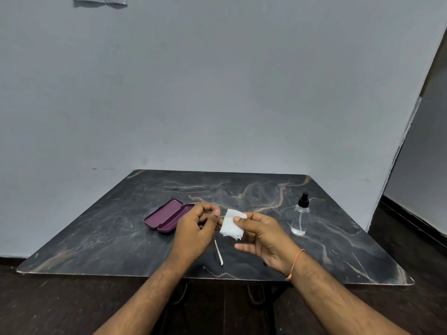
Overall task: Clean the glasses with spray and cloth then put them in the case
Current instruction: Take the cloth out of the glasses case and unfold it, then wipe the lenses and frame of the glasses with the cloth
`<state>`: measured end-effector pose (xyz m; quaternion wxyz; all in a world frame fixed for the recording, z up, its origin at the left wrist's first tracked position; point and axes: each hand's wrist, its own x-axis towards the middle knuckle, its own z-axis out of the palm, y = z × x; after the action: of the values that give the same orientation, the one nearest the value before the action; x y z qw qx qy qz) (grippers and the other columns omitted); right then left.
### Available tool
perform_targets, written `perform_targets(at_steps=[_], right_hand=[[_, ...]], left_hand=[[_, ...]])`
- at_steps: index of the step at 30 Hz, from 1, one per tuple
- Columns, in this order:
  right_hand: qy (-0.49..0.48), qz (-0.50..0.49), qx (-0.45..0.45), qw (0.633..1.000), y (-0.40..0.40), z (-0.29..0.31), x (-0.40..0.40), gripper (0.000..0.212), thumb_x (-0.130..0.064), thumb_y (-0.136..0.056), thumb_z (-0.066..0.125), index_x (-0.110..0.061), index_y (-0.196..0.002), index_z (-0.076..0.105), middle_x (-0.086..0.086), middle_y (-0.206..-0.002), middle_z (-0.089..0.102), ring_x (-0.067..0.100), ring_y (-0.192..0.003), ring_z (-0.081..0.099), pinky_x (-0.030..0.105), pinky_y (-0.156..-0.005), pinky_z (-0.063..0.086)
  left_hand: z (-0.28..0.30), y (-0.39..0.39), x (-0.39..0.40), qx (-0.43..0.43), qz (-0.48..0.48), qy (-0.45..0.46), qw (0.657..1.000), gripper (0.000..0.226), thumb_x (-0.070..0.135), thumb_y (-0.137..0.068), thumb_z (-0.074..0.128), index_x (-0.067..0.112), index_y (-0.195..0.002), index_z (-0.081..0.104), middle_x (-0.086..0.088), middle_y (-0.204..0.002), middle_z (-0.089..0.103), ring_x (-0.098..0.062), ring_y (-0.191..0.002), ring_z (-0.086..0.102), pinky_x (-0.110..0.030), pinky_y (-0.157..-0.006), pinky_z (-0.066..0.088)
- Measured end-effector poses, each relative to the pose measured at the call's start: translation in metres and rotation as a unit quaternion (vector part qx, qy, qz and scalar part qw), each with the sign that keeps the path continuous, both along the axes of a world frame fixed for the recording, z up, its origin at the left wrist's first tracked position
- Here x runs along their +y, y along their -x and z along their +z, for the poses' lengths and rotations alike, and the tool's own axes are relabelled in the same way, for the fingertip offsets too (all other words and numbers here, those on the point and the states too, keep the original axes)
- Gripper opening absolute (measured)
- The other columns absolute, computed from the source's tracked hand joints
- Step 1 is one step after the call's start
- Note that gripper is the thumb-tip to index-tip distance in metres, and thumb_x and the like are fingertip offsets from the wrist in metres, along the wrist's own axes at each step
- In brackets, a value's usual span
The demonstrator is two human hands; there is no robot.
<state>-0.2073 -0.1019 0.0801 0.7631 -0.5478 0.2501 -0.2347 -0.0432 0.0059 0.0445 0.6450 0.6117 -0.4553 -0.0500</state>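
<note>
White cloth point(232, 223) pinched by right hand point(263, 234); left hand point(196, 229) grips glasses point(218, 250) — case point(168, 217) open left of them, spray bottle point(300, 217) right.

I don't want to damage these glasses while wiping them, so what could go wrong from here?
1. The left hand holds the glasses above the table by the frame alone; a firm wipe might twist or drop them.
2. The right hand pinches the cloth by one edge, so it could slip free.
3. The spray bottle stands upright close to the right forearm; an outward swing may topple it.
</note>
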Motion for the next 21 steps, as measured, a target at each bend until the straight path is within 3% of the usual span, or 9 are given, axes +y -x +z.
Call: perform_targets(at_steps=[5,10,15,21], right_hand=[[-0.041,-0.084,-0.013,0.995,-0.008,-0.008,-0.008,0.014,-0.008,-0.092,0.08,-0.011,-0.102,0.07,0.01,-0.085,0.078,0.016,-0.068,0.07,0.033,-0.06,0.066],[-0.069,-0.181,-0.036,0.98,-0.023,-0.025,-0.015,0.009,-0.005,-0.096,0.077,-0.01,-0.098,0.07,0.007,-0.074,0.076,0.016,-0.066,0.066,0.033,-0.059,0.066],[0.004,-0.232,-0.02,0.973,-0.045,-0.037,-0.012,0.007,-0.012,-0.098,0.074,-0.016,-0.094,0.071,0.004,-0.087,0.075,0.016,-0.079,0.07,0.034,-0.071,0.057],[0.096,-0.249,-0.002,0.964,-0.048,-0.047,-0.012,0.003,-0.012,-0.097,0.075,-0.012,-0.094,0.076,0.002,-0.072,0.061,0.012,-0.068,0.057,0.027,-0.059,0.049]], left_hand=[[-0.03,-0.041,0.015,-0.156,0.065,-0.114,0.979,0.022,0.017,-0.105,0.07,0.035,-0.117,0.069,0.023,-0.109,0.072,0.004,-0.101,0.068,-0.022,-0.083,0.058],[-0.046,-0.055,0.006,-0.264,0.055,-0.165,0.949,0.038,0.023,-0.097,0.076,0.041,-0.129,0.065,0.024,-0.13,0.06,0.0,-0.119,0.061,-0.027,-0.105,0.051],[-0.04,-0.06,-0.008,-0.338,0.054,-0.171,0.924,0.036,0.034,-0.096,0.075,0.042,-0.129,0.063,0.025,-0.131,0.062,-0.005,-0.116,0.062,-0.03,-0.099,0.055],[-0.039,-0.072,-0.025,-0.338,0.063,-0.146,0.927,0.027,0.029,-0.093,0.082,0.037,-0.118,0.077,0.024,-0.122,0.069,-0.007,-0.107,0.066,-0.031,-0.085,0.061]])
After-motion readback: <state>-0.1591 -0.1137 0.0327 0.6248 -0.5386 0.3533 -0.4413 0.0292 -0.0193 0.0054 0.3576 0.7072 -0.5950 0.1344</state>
